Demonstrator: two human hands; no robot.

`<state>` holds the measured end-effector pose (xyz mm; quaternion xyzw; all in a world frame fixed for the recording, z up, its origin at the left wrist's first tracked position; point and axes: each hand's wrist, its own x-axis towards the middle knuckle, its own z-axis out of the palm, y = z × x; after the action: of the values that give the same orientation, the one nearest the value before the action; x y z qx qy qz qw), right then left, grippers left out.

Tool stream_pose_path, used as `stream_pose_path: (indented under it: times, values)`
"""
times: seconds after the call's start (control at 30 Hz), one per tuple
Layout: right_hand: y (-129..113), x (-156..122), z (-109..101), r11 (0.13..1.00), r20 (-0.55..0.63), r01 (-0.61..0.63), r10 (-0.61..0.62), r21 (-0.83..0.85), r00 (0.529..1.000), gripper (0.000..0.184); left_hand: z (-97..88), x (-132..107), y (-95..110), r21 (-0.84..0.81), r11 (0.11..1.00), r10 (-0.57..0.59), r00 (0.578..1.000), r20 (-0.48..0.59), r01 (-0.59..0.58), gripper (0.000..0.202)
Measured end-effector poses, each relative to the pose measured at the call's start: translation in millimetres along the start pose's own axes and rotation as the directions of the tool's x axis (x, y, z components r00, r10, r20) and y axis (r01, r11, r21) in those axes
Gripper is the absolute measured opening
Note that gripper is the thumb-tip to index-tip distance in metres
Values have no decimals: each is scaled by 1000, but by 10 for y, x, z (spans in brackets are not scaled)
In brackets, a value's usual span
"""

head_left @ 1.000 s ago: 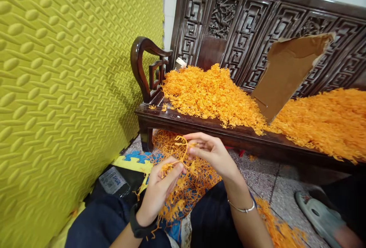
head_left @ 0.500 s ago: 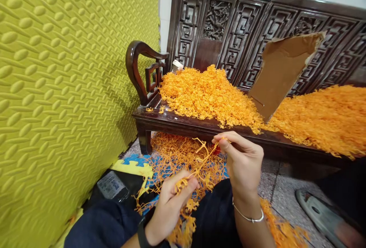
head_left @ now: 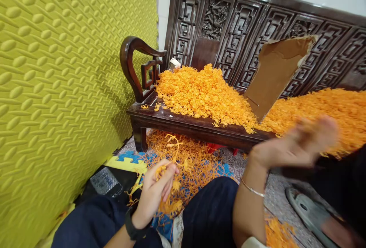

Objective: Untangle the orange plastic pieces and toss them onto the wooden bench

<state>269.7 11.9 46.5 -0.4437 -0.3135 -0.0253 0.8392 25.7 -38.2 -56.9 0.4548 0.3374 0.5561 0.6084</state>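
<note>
The left side of the scene is filled by a yellow embossed foam panel [head_left: 57,88], and the far side is taken up by a dark carved bench [head_left: 207,53]. The seat is loaded with two orange mounds of small branching pieces, a left mound [head_left: 200,93] by the armrest and a right mound [head_left: 309,105], divided by a slanted cardboard sheet [head_left: 268,78]. Below, loose orange strands [head_left: 197,160] are strewn from under the bench towards the near side, partly over blue foam. At centre near, above these strands, the left hand [head_left: 158,183] is held with thumb and fingers closed on some orange material. At right, the right hand [head_left: 303,145] is seen against the near edge of the right mound; it is blurred by motion, so how far it is spread, whether anything is gripped, and whether the mound is touched cannot be told. A grey sandal [head_left: 309,206] is worn on a foot at near right. A thin bracelet [head_left: 253,190] is worn on the right wrist. From the left hand's grasp, a slender branched stem [head_left: 178,149] is left projecting upward, curved at its tip.
</note>
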Motion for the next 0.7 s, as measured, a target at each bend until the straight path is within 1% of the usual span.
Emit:
stream_pose_path:
  times: [0.03,0.07,0.1,0.13,0.17,0.2,0.23,0.27,0.3,0.33,0.37,0.4,0.43,0.47,0.5,0.53,0.57,0.6,0.63,0.67,0.7]
  values:
    - [192,-30,62,994,154,74,-61,-78,986,60,-20,46,-9,-1,1000,28,999,-20,-28,29]
    - [392,-60,109,982,317,129,-79,-140,945,70,-42,90,-15,-5,999,54,998,-38,-54,28]
    - [581,-85,138,960,500,190,-64,-205,864,78,-65,130,-19,-10,997,75,996,-53,-75,26]
    - [743,-106,148,940,626,231,-26,-249,780,82,-89,166,-20,-16,996,91,994,-67,-93,25]
    - [864,-123,144,920,715,274,11,-282,699,81,-111,196,-20,-20,994,106,991,-77,-108,25]
    - [936,-140,131,909,766,292,45,-298,642,76,-130,219,-19,-22,992,122,989,-85,-124,24]
    - [954,-159,116,917,786,268,74,-295,613,67,-146,236,-17,-22,990,137,986,-91,-139,24]
    - [924,-188,105,938,804,209,108,-278,585,57,-158,246,-15,-22,988,152,984,-97,-155,23]
    - [854,-229,101,960,830,126,145,-249,538,47,-167,251,-13,-20,986,164,981,-100,-167,22]
    - [756,-288,107,976,866,29,179,-217,467,39,-172,251,-10,-20,984,174,980,-100,-176,21]
    - [645,-364,123,979,904,-70,206,-194,375,34,-175,249,-8,-20,983,181,978,-101,-183,21]
    - [533,-457,148,970,936,-161,223,-184,272,32,-177,245,-5,-19,982,186,977,-103,-189,20]
    - [431,-562,178,954,958,-234,231,-189,170,32,-179,240,-3,-16,981,190,976,-106,-193,20]
    - [347,-675,213,936,969,-290,233,-201,82,36,-182,235,0,-13,980,194,975,-107,-196,20]
    - [283,-787,248,918,974,-336,228,-211,12,41,-186,231,2,-10,980,195,975,-107,-197,20]
    - [242,-891,282,900,975,-377,221,-219,-39,48,-191,228,4,-8,980,195,975,-105,-197,20]
    - [221,-980,312,884,974,-411,215,-225,-71,51,-198,226,4,-5,980,195,976,-101,-197,20]
    - [215,-1046,337,868,972,-439,214,-233,-94,49,-206,225,2,-3,980,197,976,-97,-198,20]
    - [221,-1087,356,851,970,-464,221,-245,-105,42,-214,224,-3,-2,980,199,976,-94,-200,20]
    - [232,-1103,367,837,966,-484,238,-256,-100,33,-219,223,-10,1,980,200,976,-90,-201,21]
    - [243,-1097,369,826,962,-498,264,-265,-73,23,-219,222,-20,9,981,195,977,-81,-195,21]
